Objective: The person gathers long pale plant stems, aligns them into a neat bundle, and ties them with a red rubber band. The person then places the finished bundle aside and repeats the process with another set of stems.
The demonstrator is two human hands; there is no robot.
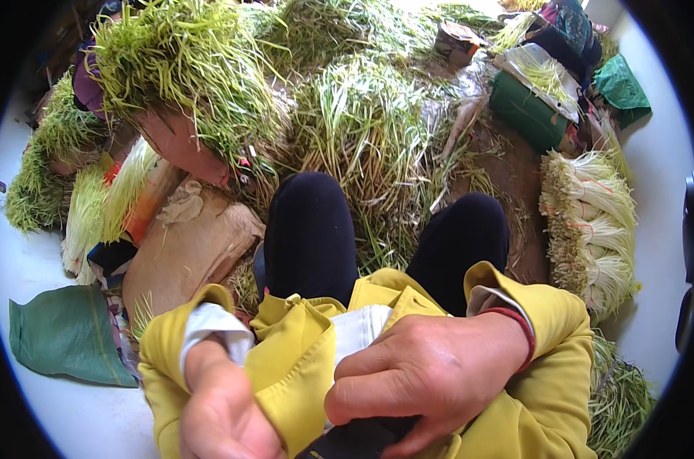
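Note:
My right hand, with a red band around its wrist, bends its fingers over a black object at the lower edge of the view. Most of that object is hidden by the hand or cut off, so its kind is unclear. To the left is my left hand, slightly blurred, its palm partly turned up. Its fingertips run out of view, and nothing shows in the palm. Both hands are in front of my yellow jacket. Beyond my dark-trousered knees lies a heap of long green leafy stalks.
Tied bundles of pale shoots are stacked along the right wall. A brown padded surface and a green woven sack lie left. Leafy stalks rise at upper left. A person sits at upper right, near a green bundle.

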